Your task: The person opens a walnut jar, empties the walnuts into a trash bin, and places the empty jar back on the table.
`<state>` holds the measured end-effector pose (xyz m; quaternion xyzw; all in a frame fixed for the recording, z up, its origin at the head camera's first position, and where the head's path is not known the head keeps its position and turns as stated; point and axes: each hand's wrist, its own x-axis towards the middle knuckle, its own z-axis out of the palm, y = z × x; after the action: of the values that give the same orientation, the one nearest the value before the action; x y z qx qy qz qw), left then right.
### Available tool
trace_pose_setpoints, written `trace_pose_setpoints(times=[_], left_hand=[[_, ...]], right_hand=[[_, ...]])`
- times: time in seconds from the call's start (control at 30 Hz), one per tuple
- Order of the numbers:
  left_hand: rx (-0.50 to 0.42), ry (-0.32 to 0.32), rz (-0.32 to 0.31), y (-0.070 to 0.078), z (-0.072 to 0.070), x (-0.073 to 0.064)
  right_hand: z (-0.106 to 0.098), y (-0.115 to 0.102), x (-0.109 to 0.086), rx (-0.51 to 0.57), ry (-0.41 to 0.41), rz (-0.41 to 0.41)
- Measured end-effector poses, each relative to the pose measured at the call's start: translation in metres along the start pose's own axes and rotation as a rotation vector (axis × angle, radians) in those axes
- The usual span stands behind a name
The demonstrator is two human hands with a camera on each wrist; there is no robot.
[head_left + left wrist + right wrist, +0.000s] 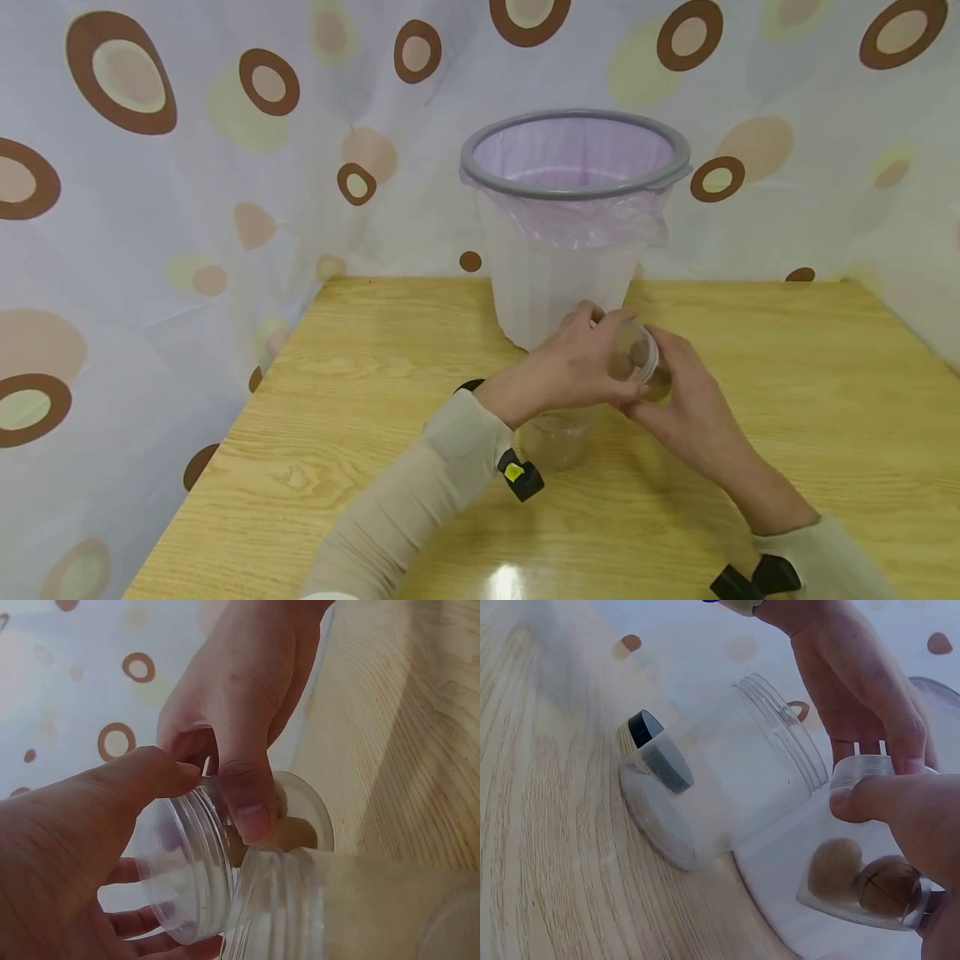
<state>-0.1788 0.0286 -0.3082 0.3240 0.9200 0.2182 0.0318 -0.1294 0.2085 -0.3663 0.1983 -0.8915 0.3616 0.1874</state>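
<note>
Left hand [572, 364] and right hand [699, 410], each grip curled partway, hold a small clear plastic container [637, 363] of round brown nuts [889, 886] near a larger cylindrical transparent jar [731, 776].

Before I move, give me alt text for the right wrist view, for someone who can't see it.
The right hand and left hand hold a small clear container with two round brown things inside, likely nuts. Beside them, a larger clear jar stands open on the wooden table.
</note>
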Motion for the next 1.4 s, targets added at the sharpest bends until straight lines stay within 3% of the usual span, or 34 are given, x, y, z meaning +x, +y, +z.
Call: trace_pose_setpoints(times=[0.23,0.63,0.87,1.23,1.4], left_hand=[[-0.01,0.027,0.031,-0.002,-0.001,-0.006],[-0.09,0.07,0.037,-0.006,0.0,-0.02],[-0.198,0.164,0.056,-0.007,0.001,-0.025],[-0.328,0.288,0.14,-0.016,0.005,-0.032],[-0.34,0.314,0.155,-0.019,0.005,-0.034]], right_hand=[[-0.005,-0.007,0.003,-0.112,0.011,-0.068],[-0.012,-0.017,0.009,-0.337,0.103,-0.326],[-0.015,-0.023,0.013,-0.439,0.158,-0.437],[-0.006,-0.029,0.022,-0.524,0.235,-0.51],[-0.005,-0.032,0.024,-0.544,0.238,-0.521]])
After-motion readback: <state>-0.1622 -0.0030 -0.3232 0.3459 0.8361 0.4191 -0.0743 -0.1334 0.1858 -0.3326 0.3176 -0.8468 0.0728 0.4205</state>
